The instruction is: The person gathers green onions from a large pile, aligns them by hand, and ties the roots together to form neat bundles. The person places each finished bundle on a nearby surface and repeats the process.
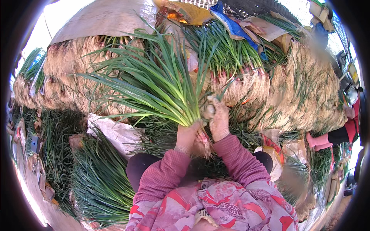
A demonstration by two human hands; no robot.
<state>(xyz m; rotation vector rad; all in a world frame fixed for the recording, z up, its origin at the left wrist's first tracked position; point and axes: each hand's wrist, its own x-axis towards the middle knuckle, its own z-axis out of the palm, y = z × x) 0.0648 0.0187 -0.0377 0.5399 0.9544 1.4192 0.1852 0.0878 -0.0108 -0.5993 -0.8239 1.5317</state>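
My left hand (189,135) is closed around the lower stems of a bunch of long green leafy allium plants (170,98). Their leaves fan out up and to the left, and their reddish bases and pale roots hang below the hand. Just to the right is my right hand (218,115), its thumb and fingers bent near the bunch's stems. Something pale and rounded shows at its fingers; whether it is held is unclear. Behind the hands, more green plants (234,55) lie with pinkish bases and stringy roots facing me.
A long bank of stacked plants with tan roots (303,95) spans the far side. A large green leafy pile (101,179) lies at left, beside a white sack (115,132). A person's pink boots (319,141) show at right. Sheeting (101,20) covers the back stack.
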